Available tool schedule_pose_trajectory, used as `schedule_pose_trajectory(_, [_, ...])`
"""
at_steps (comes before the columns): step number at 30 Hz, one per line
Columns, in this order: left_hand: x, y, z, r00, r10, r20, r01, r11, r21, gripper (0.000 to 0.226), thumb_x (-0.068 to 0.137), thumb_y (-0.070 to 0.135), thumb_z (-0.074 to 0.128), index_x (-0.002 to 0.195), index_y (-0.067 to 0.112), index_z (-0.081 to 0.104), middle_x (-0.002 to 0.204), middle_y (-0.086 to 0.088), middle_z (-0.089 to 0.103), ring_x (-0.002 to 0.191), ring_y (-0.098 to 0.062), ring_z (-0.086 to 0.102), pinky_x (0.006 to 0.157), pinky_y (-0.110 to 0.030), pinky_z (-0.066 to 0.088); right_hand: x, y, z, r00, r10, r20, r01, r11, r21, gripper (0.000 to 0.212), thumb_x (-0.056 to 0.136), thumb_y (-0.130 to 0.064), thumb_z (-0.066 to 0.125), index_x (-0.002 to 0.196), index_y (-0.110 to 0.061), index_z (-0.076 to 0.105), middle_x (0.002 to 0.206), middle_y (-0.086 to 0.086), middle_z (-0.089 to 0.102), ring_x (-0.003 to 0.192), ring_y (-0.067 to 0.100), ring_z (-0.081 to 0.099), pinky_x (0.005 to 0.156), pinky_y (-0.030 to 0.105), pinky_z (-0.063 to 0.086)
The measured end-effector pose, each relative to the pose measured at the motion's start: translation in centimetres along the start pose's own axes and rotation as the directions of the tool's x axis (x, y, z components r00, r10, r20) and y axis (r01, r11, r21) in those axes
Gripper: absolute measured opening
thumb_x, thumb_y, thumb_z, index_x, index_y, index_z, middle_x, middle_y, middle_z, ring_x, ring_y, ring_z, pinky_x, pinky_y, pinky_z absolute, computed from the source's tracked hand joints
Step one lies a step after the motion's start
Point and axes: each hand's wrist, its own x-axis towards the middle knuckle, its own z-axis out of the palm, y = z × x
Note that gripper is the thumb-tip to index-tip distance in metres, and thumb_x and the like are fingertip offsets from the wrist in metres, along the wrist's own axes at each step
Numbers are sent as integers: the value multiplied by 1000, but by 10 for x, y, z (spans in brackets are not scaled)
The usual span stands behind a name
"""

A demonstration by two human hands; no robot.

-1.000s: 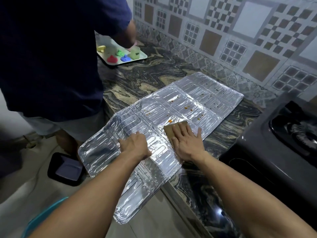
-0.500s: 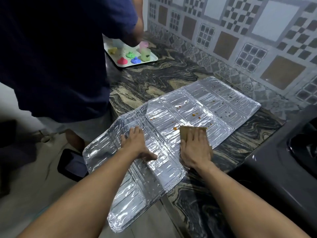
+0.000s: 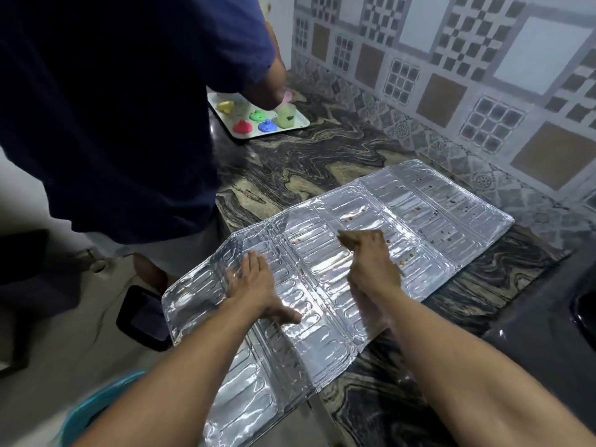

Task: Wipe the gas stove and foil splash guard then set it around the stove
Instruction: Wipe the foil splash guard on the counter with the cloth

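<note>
Foil splash guard [image 3: 403, 221]: silver, embossed, three hinged panels unfolded flat on marbled dark counter [image 3: 306, 162]; left end overhanging counter edge above floor. Brown and orange spots scattered over middle and far panels.

Left hand [image 3: 254, 282]: palm down on left part of guard, fingers straight and spread, thumb out to the right, pressing foil flat.

Right hand [image 3: 371, 262]: motion-blurred, palm down over middle panel, fingers extended forward on tan wiping pad [image 3: 350, 237]; only pad's far edge visible past fingertips. Whether fingers curl round pad: cannot tell through blur.

Gas stove [image 3: 548, 317]: black, at right edge of counter, just beside guard's near right corner; only part in view.

Wall tiles [image 3: 451, 75]: patterned brown, grey and white, behind counter.

Second person in dark blue shirt [image 3: 113, 108]: standing at left, arm reaching to white tray [image 3: 300, 119] at far end of counter.

Tray contents: yellow, green, red and blue moulded shapes, one pale translucent cup [image 3: 286, 115].

Floor, left: black square container [image 3: 142, 317] below guard's overhanging end; teal rim of round tub [image 3: 96, 404] at bottom edge.
</note>
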Motion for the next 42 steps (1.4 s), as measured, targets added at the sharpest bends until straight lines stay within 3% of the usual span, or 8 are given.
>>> schedule_pose_trajectory(4, [5,-5,2,1000,4,15,-4,999,-33,161,43,80,74,149,5,-21,156,-16,-28,144,-30,-26,112,-60,-15,-5,-25,16,985,-171,22,170,984,48,27,98,-22,37,122,-28,48,122,0,50,114,19,48,94,48,50])
schedule_pose_trajectory(9, [5,-7,4,999,8,42,-5,998,-64,161,44,79,74,148,6,-24,154,-14,-33,142,-29,-30,115,-63,-8,-7,-67,30,812,-530,243,526,846,90,38,100,-20,44,138,-24,44,147,2,42,135,22,38,110,47,37])
schedule_pose_trajectory(12, [6,-9,3,998,21,56,-16,996,-86,161,43,78,75,147,7,-26,154,-13,-34,142,-28,-31,117,-62,-1,21,-45,26,878,-460,131,442,885,145,27,101,-32,39,125,-39,50,132,-8,46,118,12,48,85,40,52])
schedule_pose_trajectory(16, [2,-8,-1,999,21,39,-20,999,-27,160,45,81,73,148,7,-24,155,-12,-31,144,-28,-27,112,-58,-13,50,-26,22,978,-203,42,201,978,50,30,99,-23,35,125,-22,50,120,5,49,114,27,48,89,42,45])
schedule_pose_trajectory(23, [-1,-7,-3,1000,1,18,-1,1000,-7,161,44,83,71,149,6,-24,156,-12,-31,145,-27,-27,114,-56,-12,19,-97,41,765,-554,329,570,820,54,46,103,-27,32,148,-22,35,159,2,27,146,26,18,119,49,19])
schedule_pose_trajectory(30, [-2,-9,-1,1000,1,13,-1,1000,-3,158,46,84,70,149,8,-23,156,-11,-31,145,-26,-25,112,-56,-14,81,-61,38,955,-260,141,259,965,31,32,96,-21,39,126,-26,49,124,4,43,117,26,47,93,45,48])
schedule_pose_trajectory(38, [-2,-3,-8,999,-37,31,36,999,30,160,44,82,71,150,7,-22,157,-11,-29,146,-26,-24,115,-57,-13,43,-109,61,783,-579,227,570,814,112,41,96,-15,38,137,-12,43,140,11,48,131,29,41,113,47,31])
schedule_pose_trajectory(42, [-3,0,-11,998,-43,50,39,996,80,158,46,83,69,150,5,-20,157,-14,-26,146,-28,-21,114,-56,-14,79,-69,49,911,-406,72,403,914,46,28,94,-15,48,121,-19,53,120,2,55,115,22,51,104,44,42])
